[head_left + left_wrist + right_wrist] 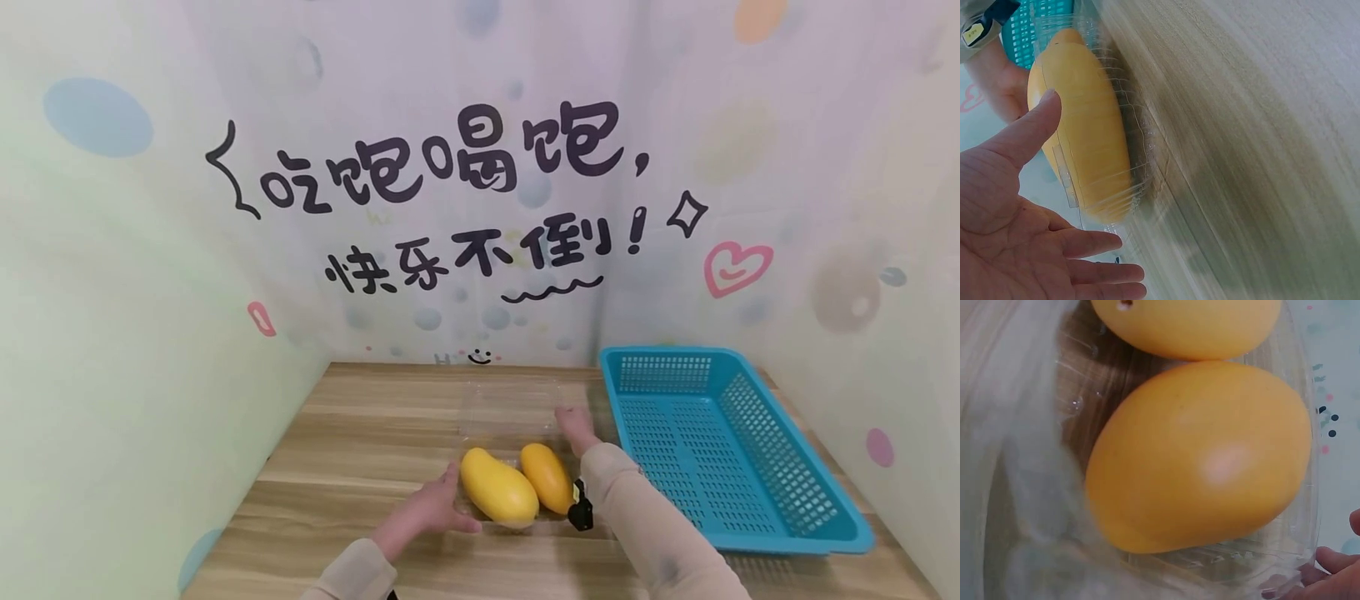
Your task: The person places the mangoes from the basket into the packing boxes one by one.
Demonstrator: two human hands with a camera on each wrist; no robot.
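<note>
A clear plastic clamshell container (510,408) lies on the table, its lid folded back towards the wall. Inside are a long, papaya-shaped yellow fruit (498,487) and a smaller, mango-shaped orange-yellow fruit (547,477), side by side. My left hand (437,502) is at the container's left side, thumb and fingers spread; in the left wrist view the thumb overlaps the long fruit (1088,125). At the lid's right edge, my right hand (576,429) pinches the clear plastic. The right wrist view shows its fingertips (1329,559) at the plastic's edge, beyond the smaller fruit (1204,456).
A blue perforated basket (720,417) stands to the right, beside my right forearm. The wooden table (360,442) meets a patterned cloth wall (450,67) with black lettering at the back, and more cloth hangs on both sides.
</note>
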